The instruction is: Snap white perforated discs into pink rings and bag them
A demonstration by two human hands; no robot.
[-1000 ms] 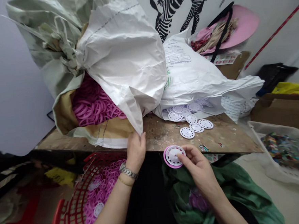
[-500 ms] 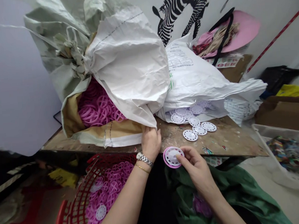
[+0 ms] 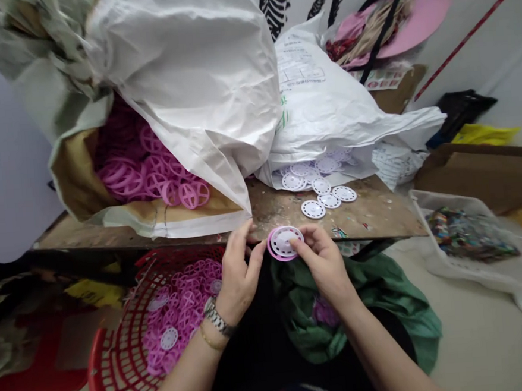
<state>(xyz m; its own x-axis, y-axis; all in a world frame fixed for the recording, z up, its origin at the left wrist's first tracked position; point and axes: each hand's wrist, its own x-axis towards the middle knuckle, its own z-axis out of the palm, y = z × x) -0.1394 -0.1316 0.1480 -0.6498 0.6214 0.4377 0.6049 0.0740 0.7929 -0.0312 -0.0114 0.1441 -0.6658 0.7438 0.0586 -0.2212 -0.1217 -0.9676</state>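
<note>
My right hand (image 3: 324, 261) pinches a white slotted disc (image 3: 286, 241) stacked with a pink ring (image 3: 271, 253), which shows along the disc's left and lower edge. My left hand (image 3: 239, 269), wearing a watch, has its thumb and fingers apart. Its thumb tip is close to the ring's left edge; whether they touch I cannot tell. Just beyond the left fingers lies the corner of a large white sack (image 3: 199, 80), whose mouth shows many pink spoked rings (image 3: 152, 173). Several loose white discs (image 3: 328, 200) lie on the wooden bench.
A second white sack (image 3: 326, 101) spills white discs onto the bench (image 3: 270, 204). Below left, a red basket (image 3: 100, 355) holds pink rings and a few white discs. Green cloth (image 3: 383, 282) lies below my right arm. A clear plastic bin (image 3: 467, 270) stands at right.
My left hand has come away from the sack's lower corner toward the disc and ring, and its fingers have spread. More rings show at the sack's mouth. The camera view has shifted.
</note>
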